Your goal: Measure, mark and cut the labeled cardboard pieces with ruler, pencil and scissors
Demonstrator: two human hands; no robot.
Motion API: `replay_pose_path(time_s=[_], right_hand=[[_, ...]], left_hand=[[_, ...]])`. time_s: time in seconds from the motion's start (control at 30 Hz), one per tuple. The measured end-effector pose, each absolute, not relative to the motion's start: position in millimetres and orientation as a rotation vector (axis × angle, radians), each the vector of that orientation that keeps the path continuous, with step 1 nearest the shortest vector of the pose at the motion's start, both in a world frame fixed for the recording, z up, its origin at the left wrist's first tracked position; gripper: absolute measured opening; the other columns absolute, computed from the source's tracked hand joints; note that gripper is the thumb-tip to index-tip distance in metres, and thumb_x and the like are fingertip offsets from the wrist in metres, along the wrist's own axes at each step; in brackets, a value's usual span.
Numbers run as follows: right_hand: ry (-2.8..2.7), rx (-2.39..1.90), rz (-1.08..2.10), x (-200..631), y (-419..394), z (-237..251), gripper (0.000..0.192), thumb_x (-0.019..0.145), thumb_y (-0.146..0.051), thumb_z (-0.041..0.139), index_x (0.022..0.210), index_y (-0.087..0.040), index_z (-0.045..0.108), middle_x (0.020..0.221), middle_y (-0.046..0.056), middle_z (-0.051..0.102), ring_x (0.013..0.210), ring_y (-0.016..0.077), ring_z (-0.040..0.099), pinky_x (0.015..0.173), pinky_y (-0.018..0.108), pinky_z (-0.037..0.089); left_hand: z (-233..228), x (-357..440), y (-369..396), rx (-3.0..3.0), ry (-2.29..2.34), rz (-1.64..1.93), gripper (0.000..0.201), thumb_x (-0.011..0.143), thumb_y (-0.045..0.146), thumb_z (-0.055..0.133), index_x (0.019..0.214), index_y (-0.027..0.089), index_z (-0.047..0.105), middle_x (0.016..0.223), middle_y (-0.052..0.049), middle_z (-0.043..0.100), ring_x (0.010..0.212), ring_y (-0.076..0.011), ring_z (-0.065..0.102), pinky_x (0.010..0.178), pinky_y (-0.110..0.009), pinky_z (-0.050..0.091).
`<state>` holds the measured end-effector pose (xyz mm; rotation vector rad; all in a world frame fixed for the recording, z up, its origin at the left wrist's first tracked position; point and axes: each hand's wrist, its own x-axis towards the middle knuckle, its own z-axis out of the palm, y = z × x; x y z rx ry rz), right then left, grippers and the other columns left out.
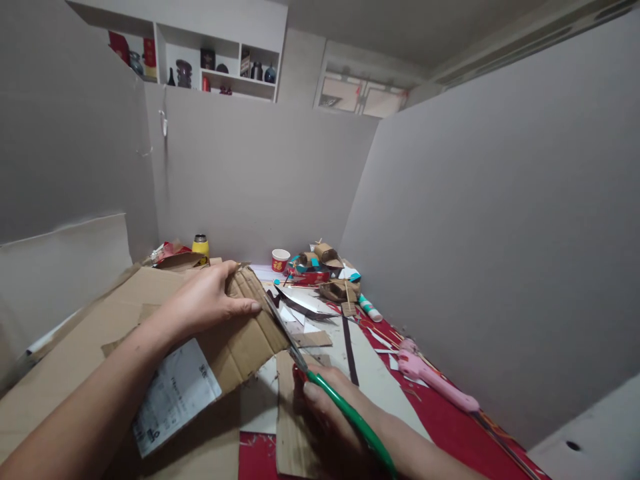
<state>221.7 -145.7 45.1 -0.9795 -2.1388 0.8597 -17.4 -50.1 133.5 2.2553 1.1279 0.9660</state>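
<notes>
My left hand [220, 300] grips the top of a brown cardboard piece [255, 340], its thumb pressed on the near face. A white printed label [177, 393] sticks to the cardboard below my left forearm. In my right hand [333, 407] is a pair of scissors [357, 423] with green handles. Their metal blades point up and to the left and lie along the cardboard's right edge; whether they bite into it I cannot tell. Under the scissors lies another cardboard strip [290, 427]. My right fingers are partly hidden behind the handle.
Large cardboard [150, 287] covers the left side. A pink glue gun [435, 380] lies on the red cloth [450, 433] at right. Scraps, a paper cup [281, 260] and a yellow bottle [201, 248] stand toward the back. Grey partitions [260, 173] enclose the table.
</notes>
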Motion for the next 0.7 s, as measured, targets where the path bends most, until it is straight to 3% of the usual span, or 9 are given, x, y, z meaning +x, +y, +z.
replay_pose_path(time_s=[0.27, 0.43, 0.7], right_hand=[[-2.104, -0.876, 0.928, 220.3, -145.6, 43.6, 0.048, 0.101, -0.056, 0.028, 0.085, -0.018, 0.052, 0.073, 0.001, 0.048, 0.066, 0.0146, 0.043, 0.07, 0.027, 0.044], [-2.023, -0.943, 0.938, 216.5, -150.8, 40.6, 0.048, 0.101, -0.058, 0.028, 0.075, -0.02, 0.043, 0.064, -0.002, 0.04, 0.059, 0.0131, 0.037, 0.065, 0.027, 0.041], [-2.067, -0.951, 0.887, 219.7, -145.4, 26.9, 0.052, 0.1, -0.06, 0.024, 0.072, -0.02, 0.042, 0.06, -0.002, 0.04, 0.055, 0.0118, 0.032, 0.054, 0.026, 0.031]], left_hand=[[132.8, -19.2, -48.1, 2.287, 1.127, 0.893, 0.037, 0.067, 0.046, 0.074, 0.093, 0.023, 0.064, 0.093, -0.006, 0.071, 0.085, -0.0279, 0.065, 0.069, -0.034, 0.048], [135.5, -18.3, -50.9, 2.296, 1.148, 0.86, 0.039, 0.067, 0.048, 0.074, 0.094, 0.023, 0.063, 0.095, -0.007, 0.07, 0.087, -0.0286, 0.064, 0.069, -0.035, 0.047], [137.8, -17.7, -51.3, 2.338, 1.198, 0.838, 0.043, 0.067, 0.051, 0.075, 0.094, 0.021, 0.061, 0.095, -0.007, 0.068, 0.087, -0.0282, 0.062, 0.069, -0.035, 0.045]])
